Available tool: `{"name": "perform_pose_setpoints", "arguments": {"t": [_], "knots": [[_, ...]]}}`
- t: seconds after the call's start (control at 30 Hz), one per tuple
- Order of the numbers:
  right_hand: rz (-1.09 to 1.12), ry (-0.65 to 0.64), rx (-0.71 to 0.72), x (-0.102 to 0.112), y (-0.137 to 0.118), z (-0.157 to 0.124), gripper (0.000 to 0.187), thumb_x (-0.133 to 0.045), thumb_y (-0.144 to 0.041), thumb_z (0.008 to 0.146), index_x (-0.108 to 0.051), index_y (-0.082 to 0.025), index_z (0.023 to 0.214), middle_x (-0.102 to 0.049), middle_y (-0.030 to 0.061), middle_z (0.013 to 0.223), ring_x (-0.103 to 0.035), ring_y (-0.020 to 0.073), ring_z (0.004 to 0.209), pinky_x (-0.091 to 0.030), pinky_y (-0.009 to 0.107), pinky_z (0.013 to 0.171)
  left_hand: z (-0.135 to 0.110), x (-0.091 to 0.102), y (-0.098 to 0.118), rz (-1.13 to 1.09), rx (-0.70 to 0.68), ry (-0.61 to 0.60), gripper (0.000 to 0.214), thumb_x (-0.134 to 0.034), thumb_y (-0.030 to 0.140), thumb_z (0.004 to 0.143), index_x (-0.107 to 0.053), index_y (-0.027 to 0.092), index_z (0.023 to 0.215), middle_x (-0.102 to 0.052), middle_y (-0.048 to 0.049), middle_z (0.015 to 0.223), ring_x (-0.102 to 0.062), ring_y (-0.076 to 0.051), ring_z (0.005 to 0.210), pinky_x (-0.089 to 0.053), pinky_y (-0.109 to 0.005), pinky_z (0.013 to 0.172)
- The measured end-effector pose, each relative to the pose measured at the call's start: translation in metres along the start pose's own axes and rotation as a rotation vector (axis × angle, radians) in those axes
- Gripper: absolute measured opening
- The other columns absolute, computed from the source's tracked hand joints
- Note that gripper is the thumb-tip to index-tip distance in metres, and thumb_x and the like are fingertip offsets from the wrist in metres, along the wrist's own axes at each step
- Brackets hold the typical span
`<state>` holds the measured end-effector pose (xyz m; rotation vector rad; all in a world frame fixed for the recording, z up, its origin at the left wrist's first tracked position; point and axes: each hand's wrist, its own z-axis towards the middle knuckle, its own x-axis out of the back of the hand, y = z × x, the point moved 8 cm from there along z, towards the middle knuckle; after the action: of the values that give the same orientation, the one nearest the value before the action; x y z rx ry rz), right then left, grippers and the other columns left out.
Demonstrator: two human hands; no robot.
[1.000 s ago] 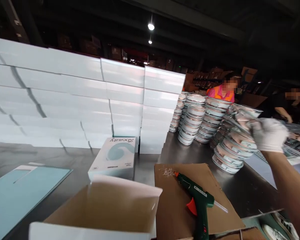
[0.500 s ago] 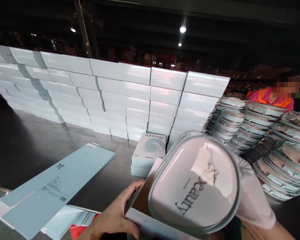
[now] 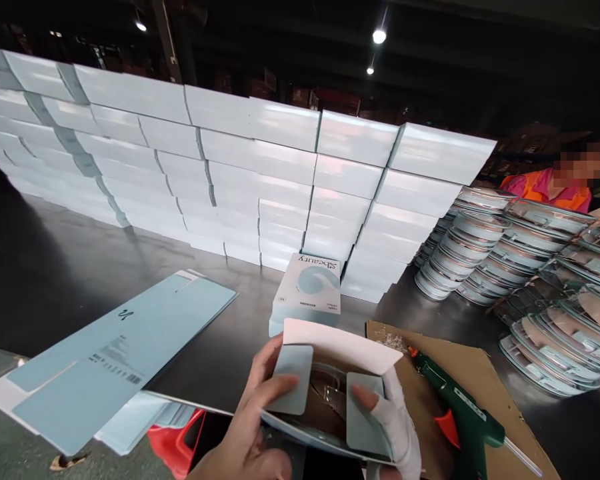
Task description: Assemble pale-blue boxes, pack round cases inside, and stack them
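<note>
A carton (image 3: 340,342) with its top flap up is held low in front of me. My left hand (image 3: 253,417) wraps its left end, thumb pressing one pale blue side flap. On the other end my right hand (image 3: 400,420), in a white glove with bare fingertips, grips the wall, its thumb on the second side flap. Between the flaps the clear plastic-looking top of a packed item (image 3: 333,397) shows inside; the rest of it is hidden. Just beyond stand small printed boxes (image 3: 307,287), stacked and lettered "beauty".
Flat pale blue cartons (image 3: 125,360) lie at the left. A wall of white boxes (image 3: 280,160) runs along the back. To the right, a green glue gun (image 3: 460,400) rests on cardboard (image 3: 485,373), near stacked clear-covered packs (image 3: 550,347). A co-worker (image 3: 550,190) is behind them.
The rounded "beauty" pack that my right hand held over the carton is now inside it. The right hand has moved onto the carton, and the glue gun has come into view.
</note>
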<state>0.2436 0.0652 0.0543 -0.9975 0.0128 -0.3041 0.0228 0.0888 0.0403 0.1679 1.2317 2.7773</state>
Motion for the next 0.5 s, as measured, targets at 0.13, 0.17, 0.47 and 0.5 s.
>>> {"name": "perform_pose_setpoints", "arguments": {"t": [0.13,0.17,0.47,0.5], "knots": [[-0.036,0.140,-0.145,-0.011,-0.012,-0.010,0.044,-0.052,-0.049,0.103,-0.061,-0.035,0.144,-0.054,0.0086,0.159,-0.058,0.0385,0.139,-0.057,0.050,0.105,0.004,-0.001,0.003,-0.013,0.172,0.185,0.036,-0.040,0.055,0.107,-0.057,0.033,0.130,-0.043,-0.0076,0.157,-0.039,-0.035,0.150,-0.041,-0.049,0.116],[-0.028,0.179,-0.186,-0.014,-0.016,-0.011,0.052,-0.049,-0.042,0.106,-0.044,-0.037,0.157,-0.049,0.0081,0.163,-0.054,0.0362,0.143,-0.055,0.050,0.108,0.005,0.001,0.006,-0.021,0.204,0.236,0.029,-0.042,0.051,0.108,-0.054,0.035,0.129,-0.045,-0.0067,0.156,-0.037,-0.033,0.151,-0.042,-0.047,0.115],[-0.838,0.133,-0.182,0.107,-0.005,0.018,0.052,-0.058,-0.058,0.085,-0.068,-0.021,0.120,-0.077,0.0198,0.121,-0.074,0.0430,0.110,-0.056,0.062,0.099,0.020,0.015,-0.005,0.232,0.450,-0.195,0.037,-0.057,0.054,0.099,-0.068,0.036,0.129,-0.055,-0.0078,0.155,-0.041,-0.035,0.153,-0.047,-0.044,0.114],[-1.031,0.135,-0.383,0.142,0.014,0.017,0.044,-0.059,-0.058,0.080,-0.072,-0.023,0.103,-0.080,0.0190,0.102,-0.077,0.0455,0.094,-0.057,0.066,0.089,0.020,0.017,-0.006,0.247,0.425,-0.228,0.041,-0.064,0.051,0.094,-0.067,0.035,0.131,-0.058,-0.0085,0.152,-0.041,-0.035,0.153,-0.050,-0.043,0.112]]}}
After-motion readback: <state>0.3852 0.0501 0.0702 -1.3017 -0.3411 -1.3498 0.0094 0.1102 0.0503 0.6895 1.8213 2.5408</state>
